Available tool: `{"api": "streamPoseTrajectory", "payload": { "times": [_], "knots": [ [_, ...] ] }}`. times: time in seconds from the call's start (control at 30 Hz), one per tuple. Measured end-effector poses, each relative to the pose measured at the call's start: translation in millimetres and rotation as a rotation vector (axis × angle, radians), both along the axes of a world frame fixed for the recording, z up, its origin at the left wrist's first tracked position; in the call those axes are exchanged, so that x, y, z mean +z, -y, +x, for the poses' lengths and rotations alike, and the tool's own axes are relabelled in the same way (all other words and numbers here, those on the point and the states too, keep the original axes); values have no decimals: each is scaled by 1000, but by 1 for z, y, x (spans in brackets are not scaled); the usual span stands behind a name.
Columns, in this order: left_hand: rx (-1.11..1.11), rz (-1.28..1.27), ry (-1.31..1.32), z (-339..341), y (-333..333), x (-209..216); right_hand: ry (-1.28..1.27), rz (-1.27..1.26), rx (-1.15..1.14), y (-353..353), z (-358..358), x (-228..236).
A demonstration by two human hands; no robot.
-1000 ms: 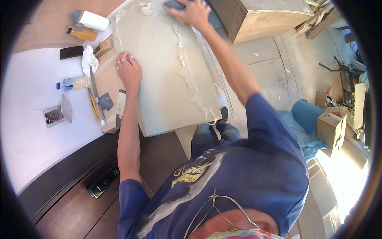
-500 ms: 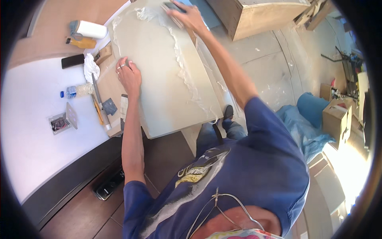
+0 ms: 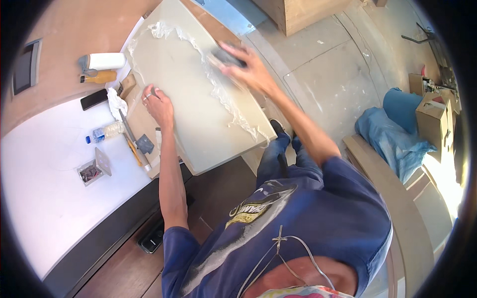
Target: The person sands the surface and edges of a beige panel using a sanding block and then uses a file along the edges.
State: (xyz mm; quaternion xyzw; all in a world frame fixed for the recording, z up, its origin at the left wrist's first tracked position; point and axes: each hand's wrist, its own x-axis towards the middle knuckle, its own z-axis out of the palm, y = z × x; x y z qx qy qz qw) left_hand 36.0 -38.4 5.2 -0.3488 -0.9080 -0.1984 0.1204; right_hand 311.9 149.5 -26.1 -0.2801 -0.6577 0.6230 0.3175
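while the right hand [image 3: 248,69] presses its curled fingers over a small dark grey block [image 3: 227,55] at the twelve o'clock end of the pale rectangular panel [image 3: 191,114], the block lies under the palm, mostly hidden. left hand [image 3: 159,105]: spread flat on the panel at nine o'clock, bracing. risk, judged: the loose clear plastic film [image 3: 223,97] along the three o'clock edge could snag the block; the overhanging panel could tip.
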Motion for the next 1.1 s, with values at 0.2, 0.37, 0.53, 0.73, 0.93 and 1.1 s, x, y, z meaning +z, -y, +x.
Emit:
{"api": "streamPoseTrajectory", "payload": {
  "times": [0.2,0.37,0.53,0.73,0.93,1.1],
  "knots": [
    [-58,8,28,4,-28,-5,79,74,-64,-89,-74,0],
    [-16,8,22,6,-5,-2,44,3,69,68,94,-2],
    [-31,-6,14,4,-5,-4,139,-6,55,73,104,10],
    [-69,-8,19,5,-26,-4,107,178,-46,-84,-66,9],
    [-10,7,-4,-2,-8,-8,69,-24,56,59,84,12],
    [-75,-5,-15,1,-12,-6,191,-81,9,88,127,20]
  ]
}}
